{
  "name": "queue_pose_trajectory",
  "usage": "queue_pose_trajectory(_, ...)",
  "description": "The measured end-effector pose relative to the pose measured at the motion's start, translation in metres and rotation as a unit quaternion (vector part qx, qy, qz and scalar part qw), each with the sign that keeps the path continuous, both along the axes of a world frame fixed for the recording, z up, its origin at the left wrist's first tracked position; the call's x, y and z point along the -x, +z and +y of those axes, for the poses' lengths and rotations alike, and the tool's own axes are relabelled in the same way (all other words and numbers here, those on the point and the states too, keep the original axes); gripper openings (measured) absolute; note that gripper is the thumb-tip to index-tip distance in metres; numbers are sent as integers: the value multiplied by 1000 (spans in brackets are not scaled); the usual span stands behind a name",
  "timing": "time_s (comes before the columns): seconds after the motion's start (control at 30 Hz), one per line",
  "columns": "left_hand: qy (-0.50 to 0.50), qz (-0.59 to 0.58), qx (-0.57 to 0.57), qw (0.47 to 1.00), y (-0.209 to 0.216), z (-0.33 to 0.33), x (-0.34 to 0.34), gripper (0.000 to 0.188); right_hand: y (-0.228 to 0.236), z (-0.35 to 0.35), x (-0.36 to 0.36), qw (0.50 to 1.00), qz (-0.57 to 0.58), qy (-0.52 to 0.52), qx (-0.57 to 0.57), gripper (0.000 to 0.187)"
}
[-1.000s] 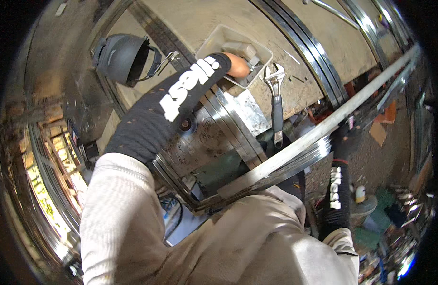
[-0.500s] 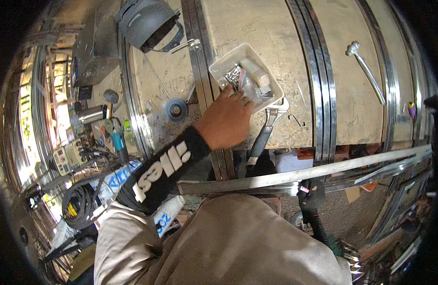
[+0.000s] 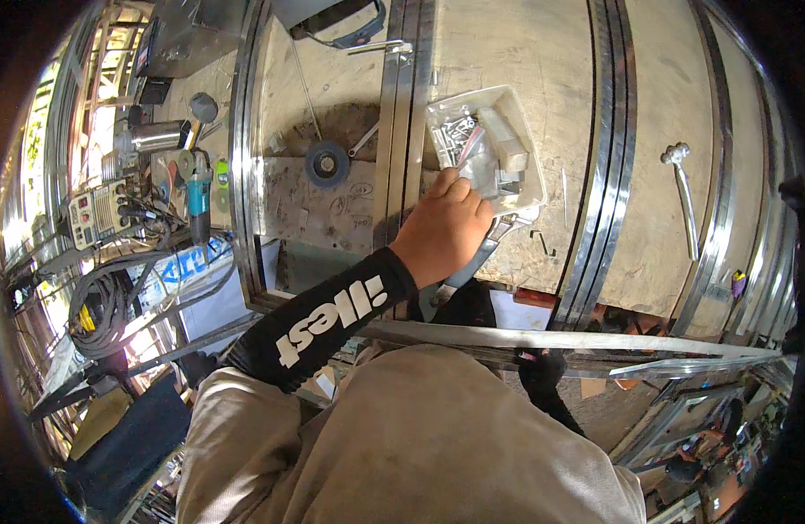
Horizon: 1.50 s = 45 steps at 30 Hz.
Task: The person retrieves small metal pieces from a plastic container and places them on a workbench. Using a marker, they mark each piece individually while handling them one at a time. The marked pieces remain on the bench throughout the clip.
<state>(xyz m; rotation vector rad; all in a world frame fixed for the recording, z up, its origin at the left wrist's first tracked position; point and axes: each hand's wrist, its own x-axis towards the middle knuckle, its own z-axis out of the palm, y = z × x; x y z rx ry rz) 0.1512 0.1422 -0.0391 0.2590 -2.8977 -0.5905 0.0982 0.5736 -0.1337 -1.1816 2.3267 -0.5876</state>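
Note:
My left hand (image 3: pixel 446 229), in a black printed sleeve, is closed at the near left side of a white plastic tray (image 3: pixel 532 147). Its fingertips are hidden; whatever they hold cannot be seen. Inside the tray lie loose silver screws (image 3: pixel 456 135), a clear plastic bag (image 3: pixel 482 168) and a small block-shaped package (image 3: pixel 510 138). An adjustable wrench (image 3: pixel 510 225) lies against the tray's near edge, partly behind my hand. Below the bench edge, in shadow, my right hand (image 3: pixel 543 364) is closed around a small thing with a pinkish end, too dim to name.
Metal bars (image 3: pixel 610 157) run across the wooden bench, with a long flat strip (image 3: pixel 594 341) along its near edge. A grinding disc (image 3: pixel 327 163), hex key (image 3: pixel 543 243) and hammer-like tool (image 3: pixel 684 196) lie there. At left are a teal angle grinder (image 3: pixel 199 199), cables (image 3: pixel 114 293) and a welding machine (image 3: pixel 96 214).
The view has shifted, so the bench things sit further right. My left hand has drawn from over the screws to the tray's near left side, its fingers now curled. My right hand stays low.

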Motion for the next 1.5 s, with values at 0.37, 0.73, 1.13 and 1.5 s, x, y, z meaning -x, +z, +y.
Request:
queue_pose_trajectory(0.37, 24, 85, 18, 996, -24, 4, -1, 10, -1, 4, -5, 994, -18, -74, -84, 19)
queue_pose_trajectory(0.73, 86, 87, -76, 990, 0, -65, 18, 13, -14, 20, -13, 943, -173, -89, -270, 52)
queue_pose_trajectory(1.13, 38, 31, -28, 998, -13, -7, 5, 18, -18, 5, -17, 925, -262, -236, 142, 5)
queue_pose_trajectory(1.5, 22, 76, -110, 991, 18, -61, 25, 14, -23, 16, -22, 968, -147, -201, 13, 31)
